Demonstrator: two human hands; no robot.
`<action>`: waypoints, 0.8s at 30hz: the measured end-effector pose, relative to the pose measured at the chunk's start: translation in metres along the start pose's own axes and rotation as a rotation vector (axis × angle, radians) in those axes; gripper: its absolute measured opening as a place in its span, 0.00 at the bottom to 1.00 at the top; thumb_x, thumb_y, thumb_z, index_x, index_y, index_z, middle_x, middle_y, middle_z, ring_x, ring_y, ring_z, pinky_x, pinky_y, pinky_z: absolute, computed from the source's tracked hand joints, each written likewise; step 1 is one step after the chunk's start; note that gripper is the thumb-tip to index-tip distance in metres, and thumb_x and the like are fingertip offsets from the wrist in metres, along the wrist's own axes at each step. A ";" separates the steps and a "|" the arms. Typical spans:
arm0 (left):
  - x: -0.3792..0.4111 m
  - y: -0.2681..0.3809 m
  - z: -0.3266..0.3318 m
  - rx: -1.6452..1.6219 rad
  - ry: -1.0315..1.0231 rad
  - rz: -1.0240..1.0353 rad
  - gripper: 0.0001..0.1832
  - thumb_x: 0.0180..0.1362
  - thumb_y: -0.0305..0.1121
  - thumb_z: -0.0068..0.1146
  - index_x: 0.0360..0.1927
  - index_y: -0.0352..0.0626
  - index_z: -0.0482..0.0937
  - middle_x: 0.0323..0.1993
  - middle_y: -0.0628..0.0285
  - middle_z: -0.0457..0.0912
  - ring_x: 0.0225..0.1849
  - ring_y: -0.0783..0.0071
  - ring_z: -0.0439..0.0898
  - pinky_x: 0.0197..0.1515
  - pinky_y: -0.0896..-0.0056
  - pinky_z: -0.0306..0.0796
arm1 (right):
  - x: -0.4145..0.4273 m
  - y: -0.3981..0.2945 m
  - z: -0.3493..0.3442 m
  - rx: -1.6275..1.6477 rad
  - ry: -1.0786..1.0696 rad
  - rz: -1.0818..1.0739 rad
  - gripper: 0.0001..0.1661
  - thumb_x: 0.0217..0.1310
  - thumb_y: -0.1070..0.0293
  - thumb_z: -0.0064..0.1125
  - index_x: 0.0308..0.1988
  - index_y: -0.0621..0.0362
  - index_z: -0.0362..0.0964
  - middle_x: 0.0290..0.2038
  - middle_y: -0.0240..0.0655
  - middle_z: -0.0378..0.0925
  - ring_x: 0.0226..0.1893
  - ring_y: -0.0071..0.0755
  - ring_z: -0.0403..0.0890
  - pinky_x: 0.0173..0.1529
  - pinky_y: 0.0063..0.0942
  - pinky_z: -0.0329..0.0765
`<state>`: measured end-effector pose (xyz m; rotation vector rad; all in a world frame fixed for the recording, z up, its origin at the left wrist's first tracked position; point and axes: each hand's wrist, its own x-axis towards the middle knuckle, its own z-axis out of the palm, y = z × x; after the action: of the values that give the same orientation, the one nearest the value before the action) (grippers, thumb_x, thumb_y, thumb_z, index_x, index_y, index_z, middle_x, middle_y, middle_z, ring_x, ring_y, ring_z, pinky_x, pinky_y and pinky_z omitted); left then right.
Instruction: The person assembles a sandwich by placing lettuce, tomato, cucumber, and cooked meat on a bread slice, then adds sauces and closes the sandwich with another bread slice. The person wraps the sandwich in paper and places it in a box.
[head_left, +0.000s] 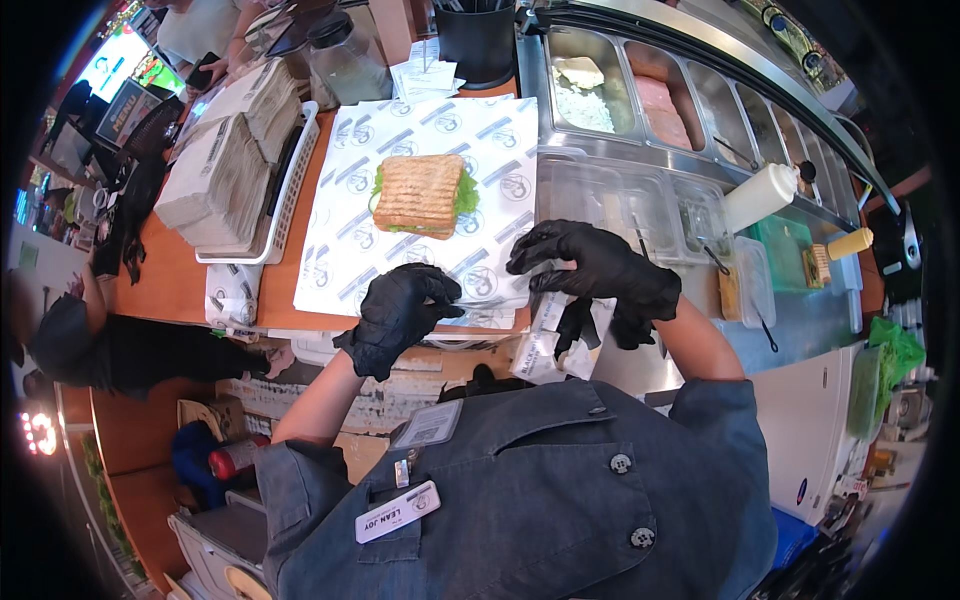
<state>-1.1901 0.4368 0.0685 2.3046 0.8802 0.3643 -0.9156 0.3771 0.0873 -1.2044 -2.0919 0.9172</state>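
Observation:
A grilled sandwich on toasted bread, with green lettuce and a cucumber slice at its edges, lies on printed white wrapping paper. My left hand, in a black glove, is at the paper's front edge with its fingers curled. Whether it pinches the sheet is unclear. My right hand, also in a black glove, hovers by the paper's right edge, thumb and fingers apart and nothing visible between them. Below it stands a glove box with black gloves sticking out.
Stacked paper bags fill a white plastic basket on the left. A wrapped item lies before it. Steel food pans, clear containers and a white squeeze bottle are right. Other people stand far left.

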 end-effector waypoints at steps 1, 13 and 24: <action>0.000 -0.001 0.000 -0.003 -0.002 0.001 0.09 0.39 0.30 0.72 0.24 0.41 0.83 0.34 0.64 0.84 0.38 0.70 0.82 0.42 0.71 0.75 | 0.003 -0.009 0.002 -0.009 -0.042 0.060 0.15 0.52 0.65 0.64 0.42 0.53 0.79 0.44 0.33 0.77 0.46 0.36 0.77 0.52 0.27 0.71; -0.001 -0.001 -0.004 -0.006 -0.027 0.166 0.21 0.40 0.36 0.73 0.39 0.42 0.82 0.45 0.61 0.82 0.47 0.66 0.80 0.48 0.69 0.74 | 0.004 -0.031 0.017 -0.199 -0.003 0.218 0.10 0.53 0.70 0.56 0.39 0.56 0.73 0.40 0.39 0.75 0.40 0.43 0.78 0.43 0.34 0.74; 0.018 0.006 -0.028 0.134 0.422 0.206 0.10 0.48 0.26 0.59 0.35 0.47 0.83 0.38 0.61 0.83 0.36 0.61 0.82 0.37 0.65 0.76 | 0.020 -0.026 0.053 1.507 0.235 0.663 0.50 0.62 0.28 0.24 0.52 0.64 0.69 0.47 0.45 0.78 0.45 0.37 0.80 0.46 0.36 0.78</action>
<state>-1.1865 0.4585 0.0946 2.4948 0.8848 0.9328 -0.9770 0.3697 0.0774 -0.9375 -0.3317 1.9284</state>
